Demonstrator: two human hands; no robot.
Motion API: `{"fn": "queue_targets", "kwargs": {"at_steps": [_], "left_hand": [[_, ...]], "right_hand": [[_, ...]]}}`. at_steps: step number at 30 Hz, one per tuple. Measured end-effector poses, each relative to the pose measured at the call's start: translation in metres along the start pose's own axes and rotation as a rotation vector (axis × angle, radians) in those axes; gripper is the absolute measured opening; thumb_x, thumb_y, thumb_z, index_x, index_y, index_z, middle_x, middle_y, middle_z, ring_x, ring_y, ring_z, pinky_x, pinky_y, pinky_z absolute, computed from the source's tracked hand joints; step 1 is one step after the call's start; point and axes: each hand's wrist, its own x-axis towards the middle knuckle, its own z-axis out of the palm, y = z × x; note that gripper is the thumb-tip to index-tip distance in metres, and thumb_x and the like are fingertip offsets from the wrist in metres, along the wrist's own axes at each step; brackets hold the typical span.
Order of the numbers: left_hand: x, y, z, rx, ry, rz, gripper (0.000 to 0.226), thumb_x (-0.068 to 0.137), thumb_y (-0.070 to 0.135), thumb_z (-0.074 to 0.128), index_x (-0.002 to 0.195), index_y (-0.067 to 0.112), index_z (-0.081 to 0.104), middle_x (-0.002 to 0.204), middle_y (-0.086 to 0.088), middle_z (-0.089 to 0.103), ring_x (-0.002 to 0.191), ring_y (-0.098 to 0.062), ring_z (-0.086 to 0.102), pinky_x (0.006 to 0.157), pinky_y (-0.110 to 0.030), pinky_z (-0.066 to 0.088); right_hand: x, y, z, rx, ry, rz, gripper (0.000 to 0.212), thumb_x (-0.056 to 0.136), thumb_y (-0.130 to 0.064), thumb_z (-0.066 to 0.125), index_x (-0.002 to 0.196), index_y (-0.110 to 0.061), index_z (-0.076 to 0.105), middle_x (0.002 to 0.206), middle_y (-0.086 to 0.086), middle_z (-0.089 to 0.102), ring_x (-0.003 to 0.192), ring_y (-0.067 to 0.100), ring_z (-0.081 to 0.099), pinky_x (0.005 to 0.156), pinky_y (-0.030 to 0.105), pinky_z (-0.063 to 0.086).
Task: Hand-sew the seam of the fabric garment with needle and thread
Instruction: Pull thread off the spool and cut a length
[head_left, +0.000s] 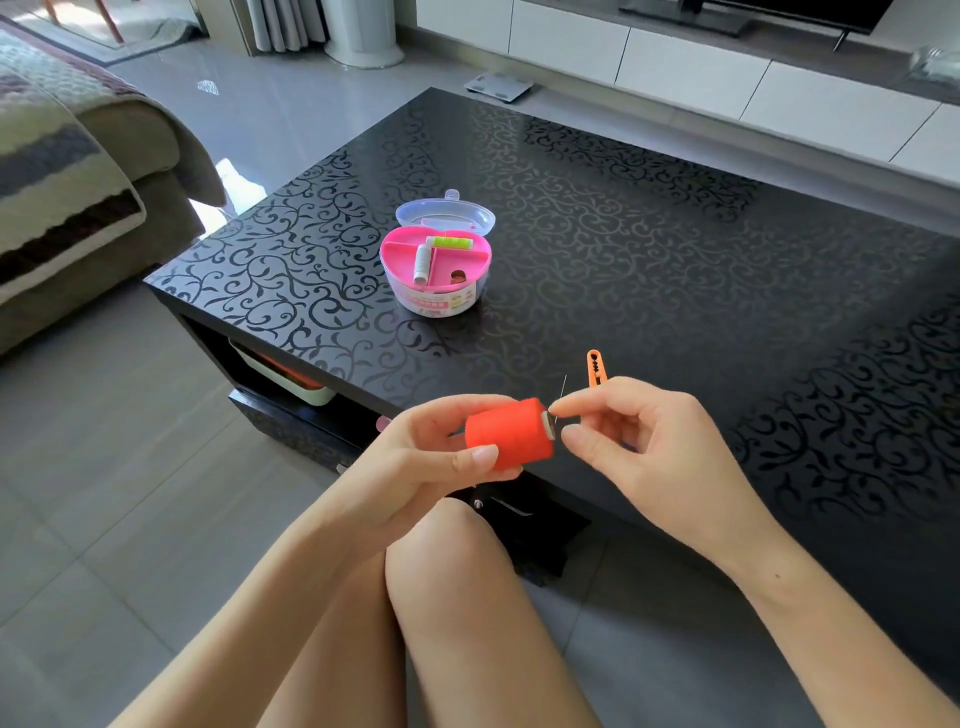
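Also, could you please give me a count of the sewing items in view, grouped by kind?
Thread spools: 3, the red spool in the left hand, the green spool and the white spool in the sewing box
Needle: 1, pinched by the right hand
Sewing box: 1, open
Orange plastic tool: 1, on the table
Total: 6

No text can be read anywhere in the scene. A printed label (441, 303) runs along the near side wall of the pink sewing box (385, 255) in the middle of the dark patterned table (623, 260). Its white ground carries pink and green patches, with lettering too small and blurred to make out.
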Motion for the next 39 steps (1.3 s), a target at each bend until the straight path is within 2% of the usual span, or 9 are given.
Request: {"fn": "queue_targets", "kwargs": {"at_steps": [6,10,13,17,22,26,31,36,39], "left_hand": [[0.005,0.005,-0.001,0.005,0.023,0.003,0.035,0.074,-0.001,0.061,0.098,0.019,0.076,0.103,-0.003,0.072,0.099,-0.020,0.069,0.076,-0.026,0.056],[0.008,0.011,-0.001,-0.026,0.016,-0.027,0.036,0.067,0.001,0.069,0.101,0.013,0.074,0.104,-0.007,0.070,0.093,-0.020,0.070,0.069,-0.025,0.057],[0.006,0.014,0.001,-0.038,0.032,-0.014,0.058,0.053,0.018,0.074,0.109,0.007,0.067,0.107,-0.010,0.066,0.093,-0.020,0.068,0.068,-0.025,0.056],[0.001,0.022,0.005,-0.088,-0.033,0.026,0.037,0.068,0.008,0.067,0.104,0.014,0.073,0.106,-0.008,0.069,0.093,-0.021,0.068,0.070,-0.025,0.055],[0.003,0.023,0.009,-0.058,-0.006,0.042,0.034,0.071,0.000,0.061,0.094,0.020,0.075,0.094,-0.001,0.070,0.080,-0.014,0.064,0.064,-0.021,0.053],[0.006,0.024,0.014,0.038,0.032,0.018,0.031,0.070,-0.001,0.072,0.096,0.017,0.070,0.087,0.000,0.068,0.075,-0.011,0.063,0.062,-0.019,0.052],[0.017,0.021,0.019,-0.072,0.158,-0.081,0.030,0.071,0.014,0.080,0.093,0.005,0.062,0.093,-0.012,0.069,0.086,-0.025,0.071,0.064,-0.023,0.056],[0.024,0.025,0.014,-0.667,0.110,-0.242,0.030,0.073,0.022,0.072,0.093,0.000,0.069,0.078,-0.018,0.063,0.061,-0.023,0.063,0.052,-0.027,0.055],[0.027,0.026,0.010,-0.752,-0.003,-0.240,0.033,0.071,0.026,0.076,0.096,0.005,0.070,0.063,-0.011,0.055,0.048,-0.015,0.053,0.039,-0.022,0.047]], "right_hand": [[0.013,-0.006,-0.006,-0.180,0.061,-0.105,0.014,0.086,-0.007,0.067,0.083,-0.020,0.071,0.076,-0.010,0.064,0.075,0.001,0.058,0.068,0.008,0.041],[0.021,-0.005,-0.012,-0.092,0.101,-0.067,0.015,0.090,-0.013,0.063,0.098,-0.025,0.069,0.076,-0.010,0.062,0.069,0.004,0.058,0.068,0.011,0.043],[0.022,-0.007,-0.014,-0.118,-0.013,-0.016,0.022,0.093,-0.027,0.056,0.112,-0.029,0.066,0.081,-0.009,0.060,0.073,0.003,0.056,0.072,0.012,0.043],[0.021,-0.014,-0.009,-0.077,-0.201,0.050,0.031,0.082,-0.051,0.049,0.093,-0.030,0.069,0.081,-0.015,0.066,0.077,0.003,0.060,0.076,0.008,0.043],[0.025,-0.015,-0.005,0.028,-0.142,0.051,0.020,0.091,-0.028,0.062,0.074,-0.017,0.063,0.058,-0.013,0.052,0.054,-0.001,0.043,0.055,0.012,0.037],[0.033,-0.030,-0.012,0.104,0.010,-0.052,0.018,0.092,-0.017,0.061,0.075,-0.015,0.064,0.066,-0.010,0.057,0.062,0.003,0.051,0.063,0.022,0.043],[0.023,-0.055,-0.023,0.514,-0.134,-0.136,0.017,0.088,-0.021,0.054,0.077,-0.015,0.066,0.098,0.008,0.073,0.102,0.023,0.067,0.094,0.031,0.051],[0.016,-0.050,-0.046,0.911,-0.081,-0.047,0.033,0.088,-0.016,0.043,0.060,-0.015,0.062,0.068,0.006,0.063,0.068,0.019,0.066,0.082,0.038,0.056],[0.026,-0.034,-0.065,1.067,0.068,0.048,0.030,0.084,-0.017,0.046,0.057,-0.015,0.059,0.062,0.001,0.056,0.059,0.012,0.058,0.070,0.031,0.057]]}}
